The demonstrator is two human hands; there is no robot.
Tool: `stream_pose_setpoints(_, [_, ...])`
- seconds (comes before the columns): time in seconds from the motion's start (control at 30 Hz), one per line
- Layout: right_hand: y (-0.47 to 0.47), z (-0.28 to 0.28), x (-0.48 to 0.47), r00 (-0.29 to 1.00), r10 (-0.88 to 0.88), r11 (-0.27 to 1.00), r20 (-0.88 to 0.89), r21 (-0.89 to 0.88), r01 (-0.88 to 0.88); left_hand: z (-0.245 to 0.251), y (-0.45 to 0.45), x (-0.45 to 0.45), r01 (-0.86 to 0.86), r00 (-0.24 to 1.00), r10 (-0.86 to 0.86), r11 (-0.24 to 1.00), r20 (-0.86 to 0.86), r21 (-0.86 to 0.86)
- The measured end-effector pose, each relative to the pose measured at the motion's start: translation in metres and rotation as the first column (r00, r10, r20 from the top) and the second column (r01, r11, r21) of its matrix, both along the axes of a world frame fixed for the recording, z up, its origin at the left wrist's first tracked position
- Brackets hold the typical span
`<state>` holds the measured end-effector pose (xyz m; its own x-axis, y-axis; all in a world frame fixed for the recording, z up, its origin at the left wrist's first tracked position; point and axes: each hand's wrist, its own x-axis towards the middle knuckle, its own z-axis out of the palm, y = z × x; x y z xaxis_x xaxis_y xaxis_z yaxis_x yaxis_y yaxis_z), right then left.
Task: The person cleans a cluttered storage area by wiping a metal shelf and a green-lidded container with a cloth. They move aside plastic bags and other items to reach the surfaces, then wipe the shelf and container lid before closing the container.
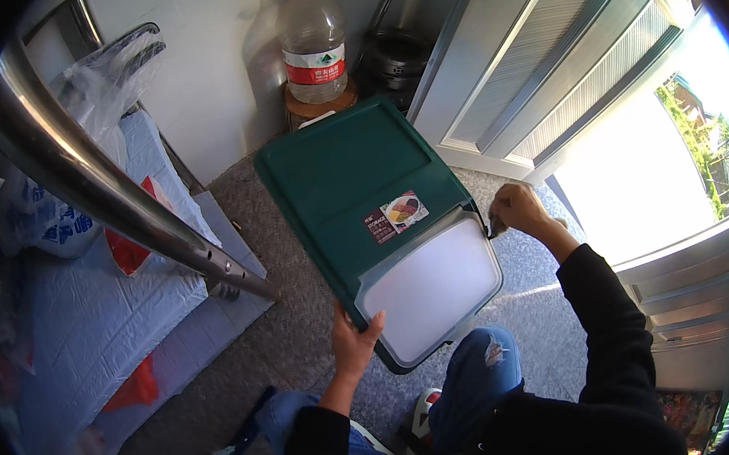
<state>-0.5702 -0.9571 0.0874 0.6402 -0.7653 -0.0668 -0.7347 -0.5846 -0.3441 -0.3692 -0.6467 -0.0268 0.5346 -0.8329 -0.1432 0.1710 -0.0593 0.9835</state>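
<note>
In front of my knees stands a storage box with a dark green plastic lid (340, 177) and a translucent white flap (436, 293) at its near end. A printed sticker (395, 216) is on the lid. My left hand (357, 340) grips the lid's left edge beside the flap, thumb on top. At the opposite edge, near the flap's hinge corner, my right hand (521, 209) is closed around a small brownish cloth-like thing (498, 222), mostly hidden by the fingers. The flap lies down, and the box's inside is hidden.
A large red-capped water bottle (314, 48) stands on a wooden stump (326, 103) behind the box. Left are carpeted-floor stairs with white-covered steps (115, 304) and a metal handrail (108, 166). An open door (521, 74) and bright doorway are right. A dark blue bar-like object (237, 444) lies lower left.
</note>
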Motion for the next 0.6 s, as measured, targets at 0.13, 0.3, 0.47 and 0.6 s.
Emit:
stream_pose_setpoints(0.13, [-0.017,0.011,0.1,0.865,0.125,0.99,0.486,-0.12,-0.076,0.002,0.003,0.002,0.004,1.0,-0.004,1.0,-0.016,-0.028])
stream_pose_setpoints(0.3, [-0.083,-0.053,0.206,0.859,0.2,0.952,0.471,-0.3,-0.058,0.001,-0.005,-0.004,0.07,0.997,-0.07,0.997,-0.011,-0.025])
stream_pose_setpoints(0.47, [-0.028,-0.073,0.273,0.889,0.123,0.946,0.441,-0.323,0.029,0.008,0.0,-0.002,0.01,1.0,-0.01,0.999,0.007,-0.04])
stream_pose_setpoints(0.6, [0.029,-0.067,0.313,0.842,0.271,0.961,0.466,-0.181,-0.209,0.006,0.0,0.005,0.008,1.0,-0.007,0.999,0.005,-0.054])
